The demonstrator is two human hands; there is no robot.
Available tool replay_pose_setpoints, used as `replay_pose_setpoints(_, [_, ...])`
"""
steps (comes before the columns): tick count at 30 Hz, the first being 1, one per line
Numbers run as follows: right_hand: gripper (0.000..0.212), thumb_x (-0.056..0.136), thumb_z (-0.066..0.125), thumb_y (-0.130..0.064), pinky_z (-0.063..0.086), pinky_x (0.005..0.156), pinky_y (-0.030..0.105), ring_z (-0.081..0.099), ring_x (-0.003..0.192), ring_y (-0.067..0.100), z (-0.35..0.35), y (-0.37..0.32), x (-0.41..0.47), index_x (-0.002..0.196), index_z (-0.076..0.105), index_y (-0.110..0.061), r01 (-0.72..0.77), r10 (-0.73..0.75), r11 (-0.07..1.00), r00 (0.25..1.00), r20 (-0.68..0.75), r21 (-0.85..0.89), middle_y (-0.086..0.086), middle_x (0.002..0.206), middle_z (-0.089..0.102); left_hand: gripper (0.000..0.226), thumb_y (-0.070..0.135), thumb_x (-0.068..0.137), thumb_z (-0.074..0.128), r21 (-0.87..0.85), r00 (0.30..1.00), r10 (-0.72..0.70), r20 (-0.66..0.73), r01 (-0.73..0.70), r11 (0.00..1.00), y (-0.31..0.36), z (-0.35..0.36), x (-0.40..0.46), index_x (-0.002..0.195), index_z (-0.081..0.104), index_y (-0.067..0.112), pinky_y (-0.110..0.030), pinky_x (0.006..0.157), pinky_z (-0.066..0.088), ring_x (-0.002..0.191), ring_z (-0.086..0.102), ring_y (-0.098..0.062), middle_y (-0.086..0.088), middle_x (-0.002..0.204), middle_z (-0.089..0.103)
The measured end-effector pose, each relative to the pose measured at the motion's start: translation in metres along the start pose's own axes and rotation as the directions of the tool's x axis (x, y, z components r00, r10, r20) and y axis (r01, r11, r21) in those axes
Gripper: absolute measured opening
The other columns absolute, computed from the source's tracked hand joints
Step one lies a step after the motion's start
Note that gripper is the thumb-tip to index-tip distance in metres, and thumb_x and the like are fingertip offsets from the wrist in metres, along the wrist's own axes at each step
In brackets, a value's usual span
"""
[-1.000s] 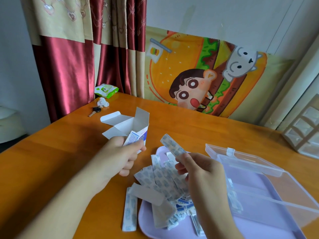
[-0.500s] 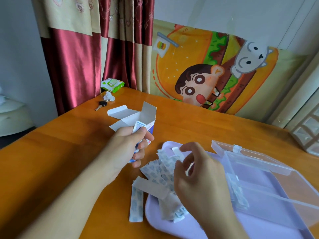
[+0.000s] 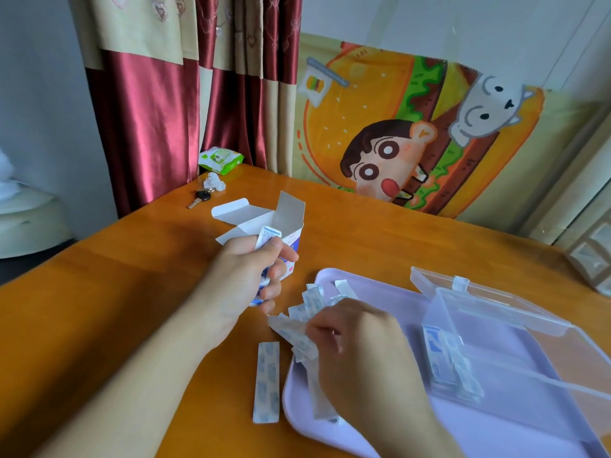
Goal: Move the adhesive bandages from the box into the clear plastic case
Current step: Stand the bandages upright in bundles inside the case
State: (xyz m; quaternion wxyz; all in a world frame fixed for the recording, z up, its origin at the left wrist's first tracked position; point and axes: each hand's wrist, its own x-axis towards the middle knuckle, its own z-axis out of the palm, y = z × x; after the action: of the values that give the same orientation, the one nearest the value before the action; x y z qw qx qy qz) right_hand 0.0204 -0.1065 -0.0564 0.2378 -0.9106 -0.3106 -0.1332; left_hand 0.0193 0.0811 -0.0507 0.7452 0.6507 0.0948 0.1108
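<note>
Bandages (image 3: 305, 317) lie heaped on the near-left end of the lilac tray (image 3: 515, 421), one stray strip (image 3: 266, 381) on the table (image 3: 109, 292) beside it, a few already in the open clear plastic case (image 3: 489, 338). Light, limp, slick paper wrappers: likely best pinched across several at mid-length. The left hand (image 3: 246, 276) clasps the open box (image 3: 264, 229); the right hand (image 3: 357, 342) curls onto the heap, apparently gathering strips.

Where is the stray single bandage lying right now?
Single bandage lies flat on the wooden table, just left of the purple tray, near the right hand.
</note>
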Motion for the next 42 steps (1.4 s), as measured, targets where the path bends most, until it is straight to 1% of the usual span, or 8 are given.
replay_pose_setpoints(6, [0.026,0.091,0.076,-0.021,0.043,0.05,0.022,0.055,0.044,0.01,-0.023,0.002,0.005,0.067,0.07,-0.014,-0.399,0.379,0.732,0.912,0.157,0.553,-0.002,0.058,0.071,0.032,0.023,0.109,0.048,-0.084,0.996,0.043,-0.08,-0.05,0.995,0.003,0.0,0.0,0.089,0.065,0.005,-0.024,0.043,0.031,0.048,0.034,-0.014,-0.003,0.065,0.041])
replay_pose_setpoints(10, [0.035,0.097,0.07,-0.023,0.039,0.045,0.022,0.048,0.037,0.012,-0.025,-0.002,0.005,0.065,0.07,-0.008,-0.446,0.409,0.685,0.89,0.202,0.576,0.002,0.047,0.063,0.033,0.023,0.109,0.047,-0.07,0.997,0.035,-0.075,-0.041,0.997,0.004,0.0,-0.002,0.088,0.065,0.006,-0.024,0.043,0.032,0.047,0.035,-0.014,-0.004,0.065,0.041])
replay_pose_setpoints(14, [0.05,0.1,0.052,-0.046,0.047,0.051,0.039,0.058,0.047,0.019,-0.017,0.003,0.002,0.069,0.064,-0.009,-0.273,0.289,0.925,0.957,-0.024,0.264,0.008,0.056,0.065,0.033,0.025,0.11,0.046,-0.039,0.997,0.022,-0.074,-0.025,0.999,0.005,0.002,-0.004,0.09,0.065,0.007,-0.023,0.042,0.029,0.044,0.032,-0.014,-0.003,0.065,0.04])
replay_pose_setpoints(17, [0.02,0.095,0.057,-0.023,0.051,0.054,0.036,0.064,0.058,0.013,-0.028,0.013,0.003,0.08,0.071,-0.024,-0.169,0.192,0.967,0.976,-0.107,0.189,-0.006,0.07,0.071,0.034,0.03,0.11,0.045,-0.008,0.998,-0.018,-0.057,0.017,1.0,0.004,0.004,-0.007,0.092,0.065,0.009,-0.02,0.041,0.024,0.042,0.027,-0.011,-0.001,0.064,0.038])
replay_pose_setpoints(21, [0.038,0.087,0.067,-0.017,0.045,0.084,0.009,0.055,0.106,-0.011,-0.051,0.019,-0.007,0.115,0.067,-0.043,0.107,-0.114,0.994,0.93,0.35,0.039,-0.032,0.112,0.061,0.035,0.034,0.109,0.045,-0.018,0.996,-0.08,-0.03,0.08,0.997,0.005,0.008,-0.008,0.096,0.064,0.008,-0.017,0.04,0.021,0.039,0.023,-0.011,0.001,0.06,0.035])
replay_pose_setpoints(24, [0.052,0.084,0.074,-0.028,0.039,0.105,0.018,0.03,0.131,-0.01,-0.045,0.018,-0.02,0.13,0.056,-0.043,0.229,-0.197,0.973,0.828,0.525,0.005,-0.032,0.135,0.042,0.036,0.034,0.109,0.045,-0.02,0.996,-0.092,-0.009,0.092,0.996,0.007,0.011,-0.009,0.096,0.063,0.006,-0.018,0.039,0.022,0.037,0.024,-0.01,0.002,0.058,0.034])
replay_pose_setpoints(35, [0.057,0.075,0.076,-0.038,0.046,0.096,0.026,0.037,0.126,0.005,-0.026,0.018,-0.038,0.128,0.054,-0.043,0.288,-0.212,0.949,0.883,0.419,-0.126,-0.028,0.132,0.043,0.037,0.034,0.109,0.046,0.014,0.998,-0.065,0.018,0.065,0.998,0.006,0.011,-0.011,0.095,0.063,0.004,-0.02,0.04,0.027,0.04,0.028,-0.013,0.002,0.056,0.038])
replay_pose_setpoints(42, [0.016,0.07,0.076,-0.01,0.05,0.059,0.034,0.06,0.077,0.017,-0.014,0.018,-0.039,0.071,0.068,-0.024,0.318,-0.325,0.941,0.944,-0.047,-0.114,-0.014,0.08,0.064,0.038,0.034,0.109,0.045,0.026,0.998,-0.064,0.025,0.063,0.998,0.005,0.01,-0.01,0.092,0.064,0.005,-0.021,0.042,0.029,0.04,0.031,-0.012,0.003,0.055,0.04])
